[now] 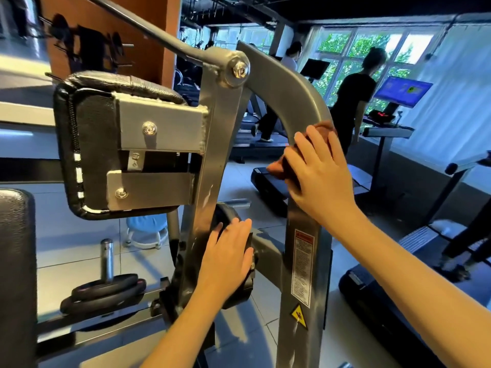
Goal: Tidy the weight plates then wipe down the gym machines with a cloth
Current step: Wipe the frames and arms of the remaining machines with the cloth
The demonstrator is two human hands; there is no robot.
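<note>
Brown cloth (276,167) under flat R hand (320,168), grey frame (305,102) | L hand (228,252) flat on black disc (224,213)

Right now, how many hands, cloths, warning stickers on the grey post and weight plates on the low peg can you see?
Hands: 2, left hand and right hand
Cloth: 1
Warning stickers on the post: 2
Weight plates on the peg: 2
Total: 7
</note>
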